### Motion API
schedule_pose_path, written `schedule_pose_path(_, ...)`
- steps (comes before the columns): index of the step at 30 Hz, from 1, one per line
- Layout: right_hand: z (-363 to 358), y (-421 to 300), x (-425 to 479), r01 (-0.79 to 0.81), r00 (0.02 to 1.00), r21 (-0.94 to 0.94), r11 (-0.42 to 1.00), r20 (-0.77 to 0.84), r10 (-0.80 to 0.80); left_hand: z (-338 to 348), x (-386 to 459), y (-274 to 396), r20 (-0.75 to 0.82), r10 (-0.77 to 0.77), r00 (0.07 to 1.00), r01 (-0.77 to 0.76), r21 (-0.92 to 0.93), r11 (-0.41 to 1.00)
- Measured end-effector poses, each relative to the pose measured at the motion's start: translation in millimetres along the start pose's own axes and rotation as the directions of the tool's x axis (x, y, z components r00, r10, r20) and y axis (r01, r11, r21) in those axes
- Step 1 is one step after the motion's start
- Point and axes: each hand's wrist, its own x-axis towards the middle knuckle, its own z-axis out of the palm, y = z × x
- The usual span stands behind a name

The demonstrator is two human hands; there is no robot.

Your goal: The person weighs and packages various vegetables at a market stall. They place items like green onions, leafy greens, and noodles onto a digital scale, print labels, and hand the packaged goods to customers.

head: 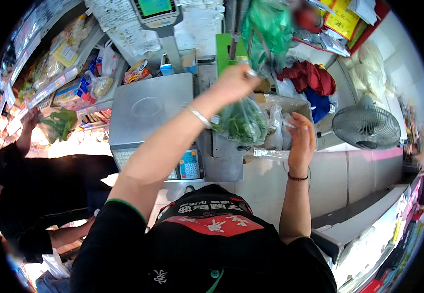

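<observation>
A clear plastic bag of green leafy vegetables (243, 121) hangs below my left hand (237, 82). The fingers are closed at the neck of the bag, beside a green metal device (223, 51) on an upright post; blur hides the fingertips. My right hand (301, 141) is raised to the right of the bag, fingers apart, with nothing seen in it. Behind that hand is a carton (300, 106) holding crumpled clear plastic. Left of the bag stands a weighing scale with a bare steel plate (151, 106); my left forearm passes over its right part and its blue keypad (190, 163).
A person (50, 186) in dark clothes stands at the left, one hand on a bag of leafy greens (61, 124). Green plastic bags (267, 29) hang at the back. A desk fan (366, 124) and a dark red cloth (311, 78) are at the right. Shelves (65, 73) hold packaged goods.
</observation>
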Motion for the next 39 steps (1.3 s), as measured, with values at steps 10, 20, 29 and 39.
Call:
schedule_pose_path(10, -75, 10, -53, -0.606, 0.737, 0.542, 0.582, 0.106, 0.668, -43, -152, 56, -0.008, 0.323, 0.946, -0.252, -0.644, 0.723)
schedule_pose_path(20, 147, -30, -93, -0.785, 0.285, 0.0, 0.619, 0.888, 0.362, -162, -292, 74, -0.379, 0.264, 0.887, -0.427, -0.892, 0.152)
schedule_pose_path(29, 228, 58, -116, -0.799, 0.286, -0.159, 0.58, 0.748, 0.599, -247, -419, 26, -0.77, 0.056, 0.636, -0.678, -0.522, 0.518)
schedule_pose_path(39, 171, 108, -110, -0.289, 0.937, -0.205, 0.935, 0.14, 0.32, -309, -518, -51, -0.915, -0.114, 0.386, -0.54, -0.325, 0.776)
